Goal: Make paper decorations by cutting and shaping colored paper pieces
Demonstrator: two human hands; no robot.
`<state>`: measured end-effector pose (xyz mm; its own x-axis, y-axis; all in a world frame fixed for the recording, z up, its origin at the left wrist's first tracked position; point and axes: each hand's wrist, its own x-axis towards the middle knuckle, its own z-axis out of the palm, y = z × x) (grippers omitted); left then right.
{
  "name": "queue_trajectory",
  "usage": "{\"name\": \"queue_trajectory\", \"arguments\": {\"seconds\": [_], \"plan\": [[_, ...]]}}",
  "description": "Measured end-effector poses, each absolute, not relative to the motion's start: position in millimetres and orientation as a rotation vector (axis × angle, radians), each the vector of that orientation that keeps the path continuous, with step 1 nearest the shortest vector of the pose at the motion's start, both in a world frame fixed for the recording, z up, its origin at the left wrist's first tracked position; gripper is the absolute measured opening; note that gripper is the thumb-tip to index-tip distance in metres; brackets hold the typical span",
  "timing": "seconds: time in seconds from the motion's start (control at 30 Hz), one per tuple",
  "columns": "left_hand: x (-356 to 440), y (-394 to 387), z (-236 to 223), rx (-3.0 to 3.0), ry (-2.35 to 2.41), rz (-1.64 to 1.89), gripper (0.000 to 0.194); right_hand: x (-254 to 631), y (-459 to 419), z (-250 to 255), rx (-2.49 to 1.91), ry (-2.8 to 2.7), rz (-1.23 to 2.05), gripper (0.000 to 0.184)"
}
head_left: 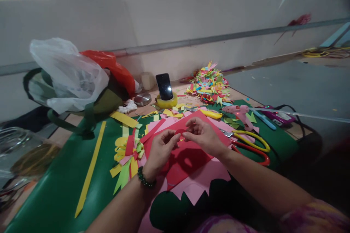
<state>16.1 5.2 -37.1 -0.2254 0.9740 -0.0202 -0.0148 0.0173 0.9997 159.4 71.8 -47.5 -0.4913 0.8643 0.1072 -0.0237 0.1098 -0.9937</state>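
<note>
Fingertips of my left hand and my right hand pinch a small red paper piece between them. It looks curved, but its exact shape is partly covered by my fingers. Beneath both hands lies a red sheet on top of pink paper with a zigzag-cut edge. A bow-like bundle of yellow, red and green paper strips is left of my left hand. Scissors with a yellow and a red handle lie beside my right wrist, blades pointing toward the sheet.
A pink glue gun and a yellow cutter lie behind the scissors. At the back stand a phone on a yellow tape roll and a heap of paper flowers. A bag sits at left, near a yellow strip.
</note>
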Motion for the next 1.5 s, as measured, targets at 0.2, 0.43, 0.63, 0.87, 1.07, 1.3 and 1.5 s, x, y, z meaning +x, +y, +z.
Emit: {"name": "queue_trajectory", "arguments": {"seconds": [0.2,0.43,0.63,0.87,1.07,1.3,1.5], "plan": [[16,4,-40,1.12,1.377,1.352,0.036,162,70,-50,-0.825,-1.67,1.456,0.03],[18,5,-40,1.132,1.352,1.304,0.034,162,70,-51,-0.786,-1.681,1.403,0.029],[-1,4,-31,0.883,1.205,1.227,0.031,169,68,-48,-0.554,-1.816,1.265,0.017],[-14,3,-27,0.947,1.061,0.987,0.017,170,69,-51,-0.195,-2.127,0.626,0.008],[-8,3,-30,0.964,1.11,0.929,0.019,167,67,-50,-0.034,-2.187,0.448,0.009],[-8,2,-26,1.039,1.138,0.955,0.028,170,73,-49,-0.133,-2.22,0.34,0.018],[-8,2,-24,1.098,1.223,0.968,0.03,174,75,-48,-0.139,-2.195,0.339,0.007]]}}
